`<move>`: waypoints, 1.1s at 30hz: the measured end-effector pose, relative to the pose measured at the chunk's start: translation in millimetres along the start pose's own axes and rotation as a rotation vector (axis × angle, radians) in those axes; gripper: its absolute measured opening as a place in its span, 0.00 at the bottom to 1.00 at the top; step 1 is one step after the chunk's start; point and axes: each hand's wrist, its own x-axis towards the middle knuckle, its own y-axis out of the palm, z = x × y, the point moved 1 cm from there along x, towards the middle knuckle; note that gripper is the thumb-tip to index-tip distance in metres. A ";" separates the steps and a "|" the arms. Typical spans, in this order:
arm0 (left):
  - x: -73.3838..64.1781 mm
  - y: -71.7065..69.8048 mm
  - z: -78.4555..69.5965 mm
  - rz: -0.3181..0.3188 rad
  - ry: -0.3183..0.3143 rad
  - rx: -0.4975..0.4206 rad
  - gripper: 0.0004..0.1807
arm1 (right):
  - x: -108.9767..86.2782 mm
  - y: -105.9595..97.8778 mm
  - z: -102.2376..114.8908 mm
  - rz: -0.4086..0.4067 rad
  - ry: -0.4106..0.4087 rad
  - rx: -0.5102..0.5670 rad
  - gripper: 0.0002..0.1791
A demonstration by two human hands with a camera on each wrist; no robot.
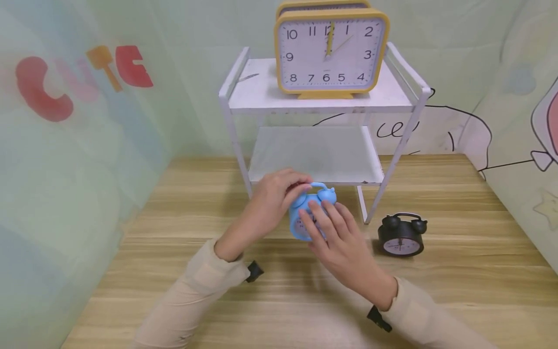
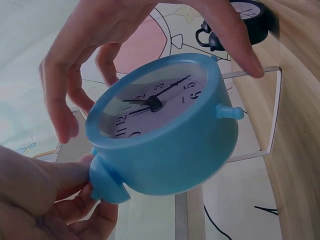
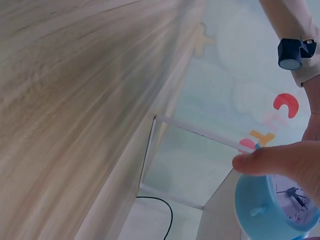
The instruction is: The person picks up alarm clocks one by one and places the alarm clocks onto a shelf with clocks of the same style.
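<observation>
A light blue twin-bell alarm clock (image 1: pixel 297 228) is held up over the wooden table, in front of a white rack. My left hand (image 1: pixel 275 196) grips it at the top, thumb and fingers around one bell and the handle. In the left wrist view the blue clock's (image 2: pixel 170 155) dial faces up at a tilt, with the small feet on its side to the right. My right hand (image 1: pixel 342 247) reaches over the dial with loosely bent, spread fingers. From the right wrist, its thumb (image 3: pixel 275 161) overlaps the clock's rim; part of the dial is hidden.
The white two-tier rack (image 1: pixel 314 155) stands at the back of the table (image 1: pixel 279 305). On its top shelf is a yellow-framed square clock (image 1: pixel 331 63), with another yellow frame (image 1: pixel 322 5) behind it. A black twin-bell alarm clock (image 1: pixel 401 237) sits right of the rack. Printed curtains surround the table.
</observation>
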 end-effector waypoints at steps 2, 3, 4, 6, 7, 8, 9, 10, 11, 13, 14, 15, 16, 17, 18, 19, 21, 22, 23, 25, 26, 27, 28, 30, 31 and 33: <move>-0.2 -0.1 0.1 0.000 0.002 -0.001 0.09 | 1.2 0.8 1.5 0.007 0.005 -0.019 0.23; -0.3 -0.2 0.1 0.000 0.003 -0.003 0.09 | 1.8 1.1 2.1 0.008 0.005 -0.027 0.22; -0.5 -0.4 0.0 0.000 0.003 -0.005 0.09 | 2.5 1.5 2.7 0.007 0.005 -0.036 0.22; -0.7 -0.8 -0.2 0.000 0.005 -0.009 0.09 | 3.6 2.2 3.7 0.001 0.004 -0.052 0.20; -0.8 -1.0 -0.2 0.000 0.005 -0.011 0.09 | 4.1 2.5 4.1 -0.001 0.004 -0.059 0.20; -0.8 -1.2 -0.2 0.000 0.005 -0.013 0.09 | 4.5 2.9 4.6 -0.001 0.005 -0.066 0.19; -0.9 -1.3 -0.2 0.000 0.006 -0.015 0.09 | 4.9 3.3 4.9 -0.003 0.006 -0.073 0.19; -1.0 -1.4 -0.2 0.001 0.006 -0.016 0.09 | 5.2 3.6 5.2 -0.003 0.007 -0.078 0.19; -1.0 -1.5 -0.1 0.002 0.006 -0.017 0.09 | 5.5 3.9 5.5 -0.002 0.009 -0.082 0.19; -1.2 -1.6 0.1 0.002 0.006 -0.018 0.09 | 5.7 4.4 6.0 0.001 0.013 -0.086 0.18; -1.2 -1.7 0.2 0.002 0.007 -0.018 0.09 | 5.8 4.6 6.2 0.004 0.013 -0.085 0.18; -1.3 -1.8 0.2 0.002 0.007 -0.020 0.09 | 5.8 4.8 6.4 0.008 0.014 -0.085 0.18; -1.3 -1.9 0.3 0.001 0.007 -0.020 0.09 | 5.9 4.9 6.6 0.012 0.014 -0.083 0.18; -1.4 -2.0 0.4 -0.001 0.007 -0.021 0.09 | 6.0 5.0 6.8 0.015 0.014 -0.083 0.18; -1.4 -2.1 0.5 -0.004 0.008 -0.022 0.09 | 6.1 5.1 7.0 0.019 0.014 -0.082 0.18; -1.4 -2.2 0.6 -0.006 0.009 -0.023 0.09 | 6.2 5.1 7.1 0.023 0.014 -0.081 0.18; -1.3 -2.3 0.9 -0.011 0.010 -0.023 0.09 | 6.7 5.2 7.4 0.024 0.016 -0.082 0.18; -1.2 -2.2 1.0 -0.013 0.010 -0.023 0.09 | 6.9 5.3 7.5 0.025 0.017 -0.083 0.17; -1.2 -2.2 1.2 -0.015 0.009 -0.023 0.09 | 7.2 5.4 7.6 0.024 0.019 -0.084 0.17; -1.0 -1.9 1.6 -0.018 0.005 -0.022 0.09 | 7.7 5.6 8.0 0.023 0.023 -0.084 0.16; -1.0 -1.8 1.7 -0.017 0.003 -0.021 0.09 | 8.0 5.6 8.2 0.022 0.025 -0.084 0.16; -1.1 -1.7 1.8 -0.018 0.001 -0.021 0.09 | 8.2 5.7 8.5 0.023 0.026 -0.084 0.16; -1.2 -1.7 1.8 -0.018 -0.002 -0.022 0.08 | 8.3 5.8 8.9 0.022 0.028 -0.083 0.16; -1.6 -1.5 1.9 -0.017 -0.010 -0.032 0.08 | 8.5 6.0 9.5 0.017 0.030 -0.078 0.16; -1.8 -1.5 1.9 -0.016 -0.015 -0.042 0.08 | 8.6 6.1 9.7 0.013 0.031 -0.076 0.16; -2.3 -1.4 2.1 -0.016 -0.027 -0.068 0.08 | 8.8 6.4 9.8 0.007 0.032 -0.072 0.16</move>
